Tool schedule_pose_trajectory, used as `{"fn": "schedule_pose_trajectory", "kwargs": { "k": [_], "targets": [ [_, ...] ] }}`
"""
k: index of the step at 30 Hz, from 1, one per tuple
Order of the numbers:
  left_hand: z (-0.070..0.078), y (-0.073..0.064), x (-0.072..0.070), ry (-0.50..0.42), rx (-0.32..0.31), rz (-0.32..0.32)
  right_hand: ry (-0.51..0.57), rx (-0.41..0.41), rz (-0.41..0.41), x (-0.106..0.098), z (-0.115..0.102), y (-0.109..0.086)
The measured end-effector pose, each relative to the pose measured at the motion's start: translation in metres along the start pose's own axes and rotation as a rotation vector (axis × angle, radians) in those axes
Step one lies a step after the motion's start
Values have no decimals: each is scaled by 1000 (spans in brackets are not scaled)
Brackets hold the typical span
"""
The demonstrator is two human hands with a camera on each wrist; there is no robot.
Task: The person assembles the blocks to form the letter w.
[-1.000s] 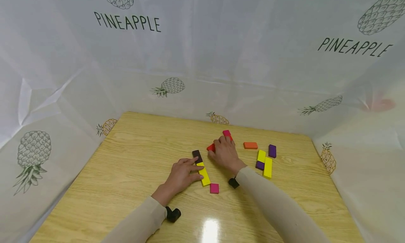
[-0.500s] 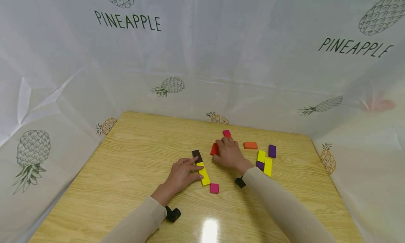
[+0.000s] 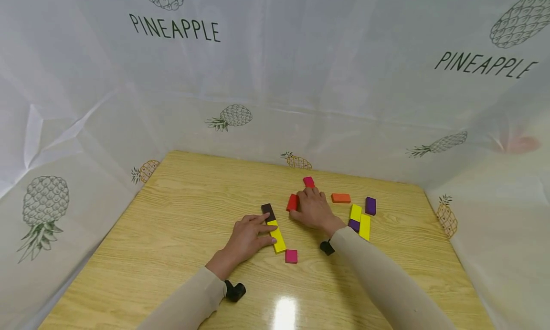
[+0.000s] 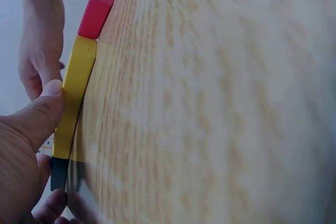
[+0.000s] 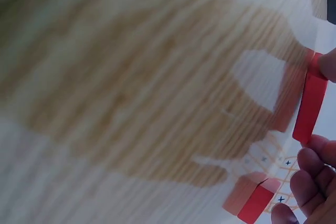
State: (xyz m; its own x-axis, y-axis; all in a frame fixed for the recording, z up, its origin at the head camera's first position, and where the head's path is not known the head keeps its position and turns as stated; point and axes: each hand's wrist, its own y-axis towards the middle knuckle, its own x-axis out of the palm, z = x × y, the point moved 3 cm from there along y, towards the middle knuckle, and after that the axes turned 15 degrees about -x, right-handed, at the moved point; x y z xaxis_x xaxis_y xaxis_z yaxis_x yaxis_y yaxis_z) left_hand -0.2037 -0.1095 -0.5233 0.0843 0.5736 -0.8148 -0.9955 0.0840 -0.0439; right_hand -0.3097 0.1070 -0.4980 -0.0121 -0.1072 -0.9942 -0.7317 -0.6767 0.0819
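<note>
In the head view, my left hand [image 3: 247, 237] rests its extended fingers and thumb on a row made of a black block [image 3: 268, 211] and a long yellow block [image 3: 277, 237]. The left wrist view shows the thumb against the yellow side, with other fingertips at the black block's end. My right hand [image 3: 313, 209] pinches a red block [image 5: 311, 103] between thumb and fingertip, one at each end; the block lies on the table. Just beyond those fingers is a pink-red block [image 3: 308, 181], partly hidden by the hand.
A pink square block [image 3: 291, 256] lies near the yellow block's close end. Farther right are an orange block [image 3: 341, 198], a purple block [image 3: 371, 206] and a yellow-and-purple cluster [image 3: 364, 226]. White pineapple-print sheeting [image 3: 275, 81] surrounds the wooden table [image 3: 193, 186].
My right hand has shifted slightly right, and the red block has moved right with it and turned to point more away from me. The left hand stays in place.
</note>
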Motion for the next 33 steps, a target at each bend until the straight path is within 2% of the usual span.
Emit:
{"fn": "schedule_pose_trajectory", "kwargs": {
  "k": [13,21,28,33],
  "targets": [
    [1,-1,-1,-6,2,1,-8,-39,94,-1,0,-11],
    [-1,0,0,0,2,-4,-18,-59,98,-3,-2,-23],
    [0,-1,0,0,10,-1,-20,-66,52,-6,-4,-34],
    [0,-1,0,1,13,1,-11,-75,48,-5,-7,-44]
  ]
}}
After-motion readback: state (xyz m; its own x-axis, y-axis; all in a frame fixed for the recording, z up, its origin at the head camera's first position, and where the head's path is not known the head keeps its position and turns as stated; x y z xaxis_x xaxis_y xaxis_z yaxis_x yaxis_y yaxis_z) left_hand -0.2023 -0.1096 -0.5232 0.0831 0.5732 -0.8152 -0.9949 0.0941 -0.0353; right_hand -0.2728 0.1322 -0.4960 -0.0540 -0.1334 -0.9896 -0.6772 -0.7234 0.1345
